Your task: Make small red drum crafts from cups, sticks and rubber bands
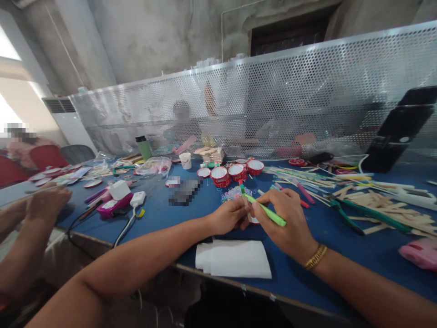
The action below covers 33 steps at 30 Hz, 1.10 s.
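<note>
Green marker in the right hand, wooden stick in the left hand, both hands closed.

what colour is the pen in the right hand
The slim plastic pen is bright green, as the head view shows.

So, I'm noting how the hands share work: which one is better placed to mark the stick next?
Probably the right: the right hand holds the green marker, angled toward the stick, while the left hand is occupied gripping that stick.
</note>
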Tool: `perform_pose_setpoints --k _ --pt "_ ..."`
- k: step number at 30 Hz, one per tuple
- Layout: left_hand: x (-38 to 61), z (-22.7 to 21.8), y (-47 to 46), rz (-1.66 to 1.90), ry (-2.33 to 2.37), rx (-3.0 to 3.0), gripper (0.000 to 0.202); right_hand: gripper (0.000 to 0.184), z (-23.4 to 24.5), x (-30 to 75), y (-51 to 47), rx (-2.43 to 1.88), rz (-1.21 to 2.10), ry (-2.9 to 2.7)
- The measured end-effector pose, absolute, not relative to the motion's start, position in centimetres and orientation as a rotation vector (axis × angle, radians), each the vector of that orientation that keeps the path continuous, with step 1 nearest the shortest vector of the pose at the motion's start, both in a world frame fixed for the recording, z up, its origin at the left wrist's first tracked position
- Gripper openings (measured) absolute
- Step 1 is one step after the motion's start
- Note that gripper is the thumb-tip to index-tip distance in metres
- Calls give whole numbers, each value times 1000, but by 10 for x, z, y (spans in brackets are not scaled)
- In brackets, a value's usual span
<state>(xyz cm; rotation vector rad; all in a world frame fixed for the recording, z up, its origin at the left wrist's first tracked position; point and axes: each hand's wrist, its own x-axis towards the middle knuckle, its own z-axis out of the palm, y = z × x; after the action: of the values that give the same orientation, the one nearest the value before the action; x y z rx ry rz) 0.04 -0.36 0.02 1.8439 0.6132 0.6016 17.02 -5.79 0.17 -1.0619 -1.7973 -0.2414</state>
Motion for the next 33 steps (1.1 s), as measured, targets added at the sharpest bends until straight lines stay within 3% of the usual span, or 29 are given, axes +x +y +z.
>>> perform_pose_setpoints --k 33 --pt "0 1 -3 600 593 1836 46 13 1 169 -58 -1041 -239 -1810"
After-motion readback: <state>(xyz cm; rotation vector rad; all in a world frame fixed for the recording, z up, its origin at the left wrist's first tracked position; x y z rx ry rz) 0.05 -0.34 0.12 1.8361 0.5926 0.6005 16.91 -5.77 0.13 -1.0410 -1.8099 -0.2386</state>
